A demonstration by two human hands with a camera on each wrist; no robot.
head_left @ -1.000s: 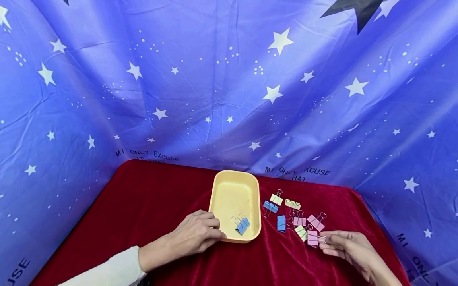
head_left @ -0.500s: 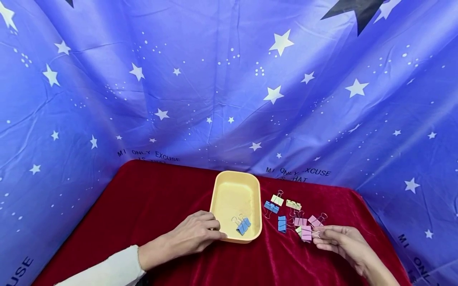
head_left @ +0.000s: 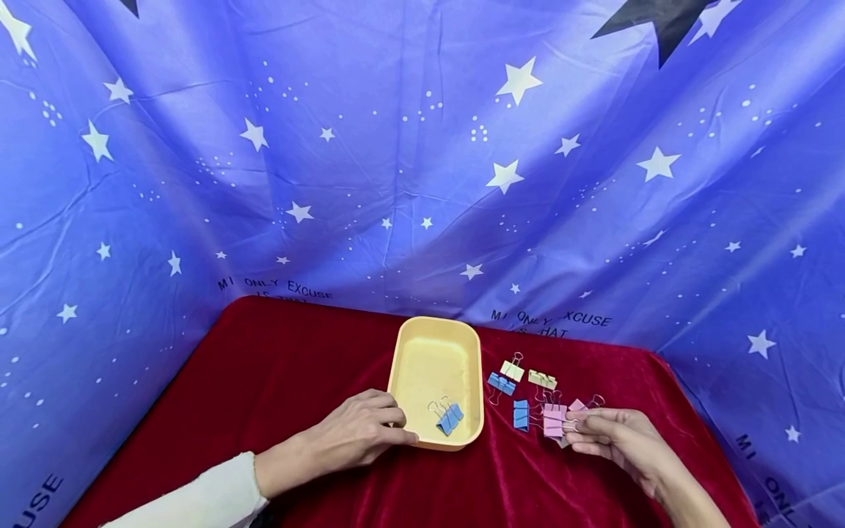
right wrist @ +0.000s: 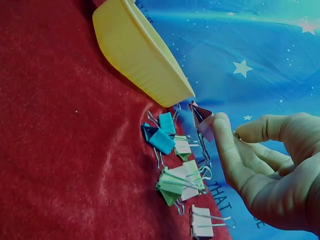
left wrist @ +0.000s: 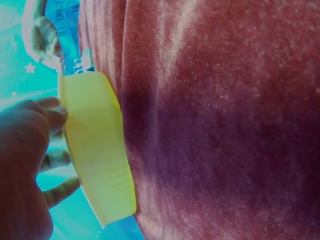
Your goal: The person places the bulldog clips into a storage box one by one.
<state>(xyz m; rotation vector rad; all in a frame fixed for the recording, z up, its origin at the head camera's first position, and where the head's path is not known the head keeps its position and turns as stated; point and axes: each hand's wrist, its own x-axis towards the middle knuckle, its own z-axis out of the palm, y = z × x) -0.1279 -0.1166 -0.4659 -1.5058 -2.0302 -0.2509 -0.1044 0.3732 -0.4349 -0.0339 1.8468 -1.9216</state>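
My left hand (head_left: 356, 431) grips the near left rim of a yellow tray (head_left: 432, 367), its fingers bent over the edge; the left wrist view shows the tray's outer wall (left wrist: 97, 145) beside the fingers. One blue binder clip (head_left: 450, 420) lies inside the tray, near its front. My right hand (head_left: 617, 440) pinches a pink binder clip (head_left: 554, 420) by its wire handle between thumb and fingers. In the right wrist view this pink clip (right wrist: 201, 117) hangs above the cloth, past a green clip (right wrist: 170, 187). From the head it overlaps other clips.
Right of the tray lie loose binder clips: a blue one (head_left: 521, 415), another blue one (head_left: 502, 383), a pale yellow one (head_left: 512, 369), a tan one (head_left: 542, 379) and pink ones. A red velvet cloth (head_left: 290, 367) covers the table. Blue star-printed curtains (head_left: 356, 176) stand behind.
My right hand has lifted the pink binder clip and moved it left and slightly away, over the other clips. My left hand stays on the tray's rim.
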